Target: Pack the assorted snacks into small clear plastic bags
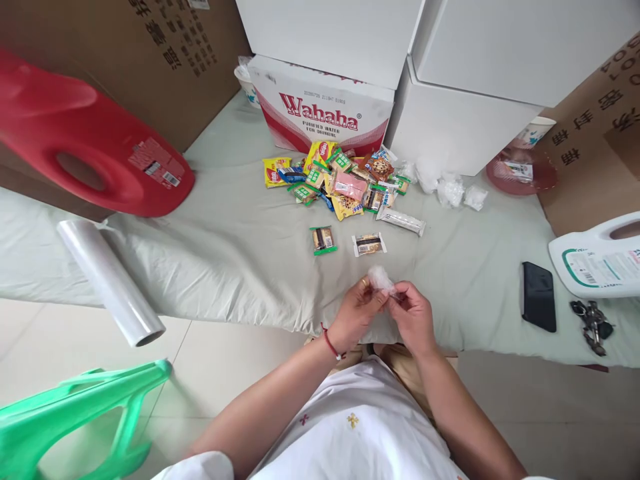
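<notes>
The white shirt (365, 427) lies nearest, left hand (357, 310) and right hand (415, 317) beyond, fingers (404, 293) pinching crumpled plastic (380, 277).

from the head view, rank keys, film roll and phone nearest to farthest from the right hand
From the right hand:
1. phone, to its right
2. keys, also right, just beyond the phone
3. film roll, far left, overhanging the cloth's front edge

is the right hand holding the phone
No, the right hand pinches crumpled clear plastic, while the phone lies apart on the cloth.
</notes>
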{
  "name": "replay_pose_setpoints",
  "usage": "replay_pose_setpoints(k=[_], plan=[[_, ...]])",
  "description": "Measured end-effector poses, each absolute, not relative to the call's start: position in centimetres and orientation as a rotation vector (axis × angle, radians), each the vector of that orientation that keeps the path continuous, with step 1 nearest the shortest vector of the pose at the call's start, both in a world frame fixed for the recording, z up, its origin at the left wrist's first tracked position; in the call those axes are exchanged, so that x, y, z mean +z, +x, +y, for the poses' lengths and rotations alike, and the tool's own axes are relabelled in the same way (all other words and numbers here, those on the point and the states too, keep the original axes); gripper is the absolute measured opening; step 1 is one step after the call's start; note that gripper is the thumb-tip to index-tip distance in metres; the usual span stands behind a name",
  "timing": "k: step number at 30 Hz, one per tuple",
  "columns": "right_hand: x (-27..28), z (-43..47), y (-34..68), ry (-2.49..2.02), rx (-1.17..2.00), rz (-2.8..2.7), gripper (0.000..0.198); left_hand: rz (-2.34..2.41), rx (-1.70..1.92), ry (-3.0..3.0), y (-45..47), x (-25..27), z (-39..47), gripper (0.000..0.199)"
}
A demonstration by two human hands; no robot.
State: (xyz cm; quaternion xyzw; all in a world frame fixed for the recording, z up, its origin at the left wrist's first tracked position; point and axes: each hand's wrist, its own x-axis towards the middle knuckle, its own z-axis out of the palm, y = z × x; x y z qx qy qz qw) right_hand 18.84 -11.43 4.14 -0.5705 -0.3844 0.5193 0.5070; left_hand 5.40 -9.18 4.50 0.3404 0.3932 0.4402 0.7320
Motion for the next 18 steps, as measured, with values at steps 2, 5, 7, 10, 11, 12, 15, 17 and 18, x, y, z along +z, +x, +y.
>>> replay_pose_setpoints(k=[2, 5, 7, 10, 11, 12, 15, 17, 18], plan=[[4.1, -11.4, 19.7, -1.329, 1.281, -0.768, 0.029, 0.845, 1.028, 0.663, 5.5, 3.9, -8.9, 0.041], [4.2, -11.1, 21.3, -1.266, 1.303, -0.557, 0.035, 0.882, 1.078, 0.595, 4.8, 3.2, -8.8, 0.043], [4.5, -11.0, 21.8, -1.26, 1.336, -0.527, 0.037, 0.905, 1.076, 0.632, 4.3, 3.1, -8.9, 0.044], [4.9, -10.8, 21.5, -1.282, 1.39, -0.566, 0.046, 0.865, 1.023, 0.717, 4.0, 3.3, -9.2, 0.04], [5.0, -10.7, 21.3, -1.296, 1.407, -0.586, 0.054, 0.836, 1.002, 0.732, 4.0, 3.4, -9.3, 0.038], [5.0, -10.5, 21.1, -1.319, 1.419, -0.607, 0.062, 0.806, 0.988, 0.734, 4.0, 3.4, -9.3, 0.036], [4.6, -9.9, 21.5, -1.426, 1.415, -0.642, 0.06, 0.75, 1.027, 0.635, 3.4, 3.4, -9.0, 0.034], [4.1, -9.8, 22.2, -1.475, 1.361, -0.612, 0.052, 0.745, 1.095, 0.512, 2.6, 3.3, -8.6, 0.035], [3.8, -9.9, 22.6, -1.494, 1.307, -0.602, 0.05, 0.748, 1.119, 0.463, 2.2, 3.3, -8.3, 0.036]])
